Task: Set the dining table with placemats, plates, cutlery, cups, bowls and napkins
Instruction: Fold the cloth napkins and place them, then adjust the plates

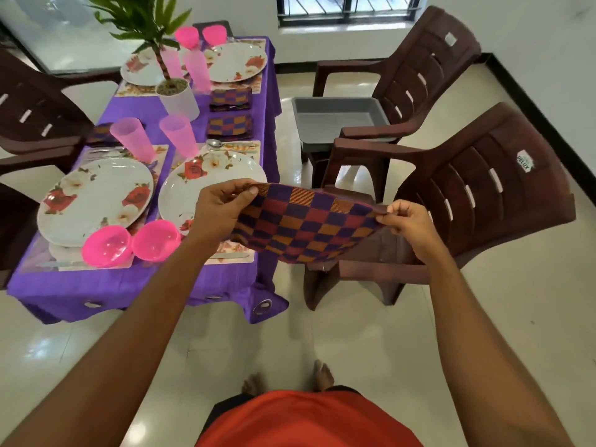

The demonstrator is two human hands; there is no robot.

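Purple, orange and maroon checks are covering the woven cloth napkin that the person is holding spread out in the air, just off the near right corner of the table and in front of a brown plastic chair. The left hand is pinching the napkin's upper left edge between thumb and curled fingers. The right hand is pinching the upper right corner the same way, so the cloth is sagging between the two hands.

A purple tablecloth is draping the table. At the near end, a white round plate with red flowers is lying on a floral placemat, and a second flowered plate is lying to its right, partly hidden behind the left hand. Two bright pink plastic bowls are sitting side by side against the plates' near edges. Two translucent pink tumblers are standing upright just beyond the plates, and a metal spoon is lying beyond the right plate. Two folded checked napkins are lying one behind the other along the table's right edge. A white pot with a green plant is standing mid-table. A grey plastic tub is resting on the farther chair's seat.
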